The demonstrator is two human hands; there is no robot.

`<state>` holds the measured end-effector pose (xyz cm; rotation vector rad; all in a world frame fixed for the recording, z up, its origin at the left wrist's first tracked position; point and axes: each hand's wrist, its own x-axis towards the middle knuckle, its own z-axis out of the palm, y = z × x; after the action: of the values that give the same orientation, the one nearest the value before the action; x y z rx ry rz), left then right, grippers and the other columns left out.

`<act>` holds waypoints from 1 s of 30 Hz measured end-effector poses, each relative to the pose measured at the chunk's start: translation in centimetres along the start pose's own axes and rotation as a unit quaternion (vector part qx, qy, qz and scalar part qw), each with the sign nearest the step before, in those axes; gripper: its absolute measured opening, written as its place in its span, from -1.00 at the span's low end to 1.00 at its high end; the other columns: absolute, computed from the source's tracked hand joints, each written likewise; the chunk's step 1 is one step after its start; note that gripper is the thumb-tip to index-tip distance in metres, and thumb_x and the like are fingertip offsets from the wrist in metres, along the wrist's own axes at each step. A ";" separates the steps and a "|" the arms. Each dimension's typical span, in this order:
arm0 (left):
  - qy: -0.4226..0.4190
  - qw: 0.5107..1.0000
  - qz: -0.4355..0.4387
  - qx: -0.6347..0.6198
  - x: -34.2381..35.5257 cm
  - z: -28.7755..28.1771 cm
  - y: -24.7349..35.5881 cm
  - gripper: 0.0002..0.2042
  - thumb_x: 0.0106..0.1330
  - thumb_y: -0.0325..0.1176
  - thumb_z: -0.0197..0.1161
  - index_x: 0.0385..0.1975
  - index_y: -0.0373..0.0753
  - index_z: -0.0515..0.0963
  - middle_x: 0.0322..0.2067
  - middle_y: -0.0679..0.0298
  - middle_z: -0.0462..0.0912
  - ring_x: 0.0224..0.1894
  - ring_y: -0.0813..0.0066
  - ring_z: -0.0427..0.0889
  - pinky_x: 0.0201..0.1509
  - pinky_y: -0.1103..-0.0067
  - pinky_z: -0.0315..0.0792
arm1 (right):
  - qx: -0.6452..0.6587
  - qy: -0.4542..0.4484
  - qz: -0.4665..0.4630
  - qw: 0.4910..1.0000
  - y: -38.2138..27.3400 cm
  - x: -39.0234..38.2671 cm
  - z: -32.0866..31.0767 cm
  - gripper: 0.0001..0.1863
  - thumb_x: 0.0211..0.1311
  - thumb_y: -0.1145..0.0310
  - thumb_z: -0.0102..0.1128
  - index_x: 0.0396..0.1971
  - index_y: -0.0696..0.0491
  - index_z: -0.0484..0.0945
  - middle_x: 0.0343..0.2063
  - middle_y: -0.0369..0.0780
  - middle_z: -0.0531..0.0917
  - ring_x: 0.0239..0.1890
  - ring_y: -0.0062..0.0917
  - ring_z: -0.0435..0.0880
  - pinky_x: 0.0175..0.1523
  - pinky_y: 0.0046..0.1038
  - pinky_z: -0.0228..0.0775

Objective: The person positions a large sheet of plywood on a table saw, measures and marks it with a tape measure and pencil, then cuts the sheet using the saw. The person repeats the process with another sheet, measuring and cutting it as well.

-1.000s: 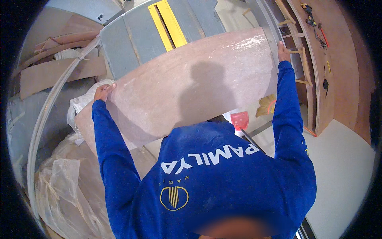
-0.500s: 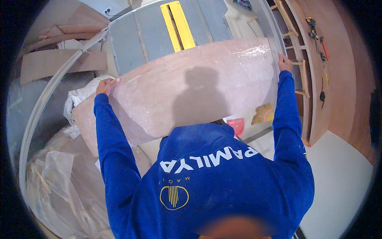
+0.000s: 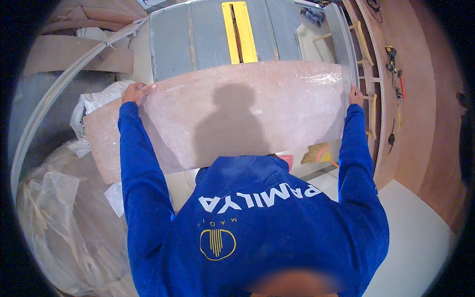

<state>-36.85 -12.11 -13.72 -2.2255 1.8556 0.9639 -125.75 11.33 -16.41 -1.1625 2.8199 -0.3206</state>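
Note:
A wide, light brown plywood sheet (image 3: 287, 109) lies across in front of me, its far edge over the near part of a grey table saw (image 3: 170, 37). The saw's yellow insert (image 3: 246, 42) has a dark slot with the blade in it, just beyond that edge. My left hand (image 3: 137, 93) grips the sheet's far edge toward its left end, thumb on top. At the right end, beside the long grey fence (image 3: 346, 42), my right hand (image 3: 355, 95) is closed on the sheet's edge; its fingertips are partly hidden.
Plastic-wrapped material (image 3: 64, 222) and a white sack (image 3: 101, 101) stand at the left, below a curved pale rail (image 3: 59, 81). A broom (image 3: 319, 153) and a red dustpan (image 3: 287, 159) show below the sheet. At right, a wooden bench (image 3: 420, 99) carries a drill (image 3: 391, 54) and other tools.
The sheet's right end has come back toward me with my right hand, so its far edge sits squarer to the saw. Both hands keep their hold, and the view has turned slightly.

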 end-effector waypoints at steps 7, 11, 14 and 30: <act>0.024 1.000 0.004 -0.018 -0.9 0.1 0.5 -0.28 -0.09 0.37 0.43 -0.12 -0.15 0.78 -0.16 0.07 0.79 0.01 0.08 0.71 0.23 0.33 0.46 | -0.088 0.024 0.029 0.995 -1.4 -1.1 -0.5 -0.18 0.32 -0.39 -0.04 -0.13 0.23 0.61 -0.14 0.25 0.65 -0.01 0.16 0.63 0.09 0.06 0.44; 0.022 1.000 0.009 -0.004 -1.0 -0.1 0.6 -0.27 -0.10 0.38 0.43 -0.11 -0.17 0.78 -0.17 0.05 0.79 0.01 0.08 0.71 0.24 0.32 0.45 | -0.065 0.081 -0.024 0.994 -2.3 -2.0 -0.9 -0.20 0.31 -0.37 0.00 -0.27 0.24 0.60 -0.22 0.27 0.65 -0.09 0.18 0.65 0.01 0.07 0.47; 0.027 0.999 0.016 -0.006 -1.1 -0.4 0.6 -0.27 -0.10 0.37 0.45 -0.13 -0.18 0.78 -0.15 0.05 0.79 0.03 0.10 0.72 0.24 0.34 0.46 | -0.079 0.084 -0.018 0.993 -2.6 -2.4 -1.0 -0.22 0.31 -0.35 0.02 -0.29 0.24 0.61 -0.23 0.27 0.66 -0.11 0.18 0.65 -0.02 0.08 0.47; -0.017 1.000 0.013 0.016 0.8 0.1 -0.8 -0.25 -0.07 0.36 0.45 -0.07 -0.21 0.76 -0.17 0.05 0.79 -0.01 0.15 0.72 0.16 0.35 0.49 | -0.116 0.028 0.028 0.992 -2.7 -2.3 -0.9 -0.22 0.35 -0.40 -0.09 -0.04 0.11 0.58 -0.09 0.17 0.69 0.03 0.14 0.65 0.11 0.05 0.47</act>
<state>-36.10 -12.53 -14.49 -2.1591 1.8765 0.9632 -122.42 11.19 -14.97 -1.1262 2.9968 -0.0207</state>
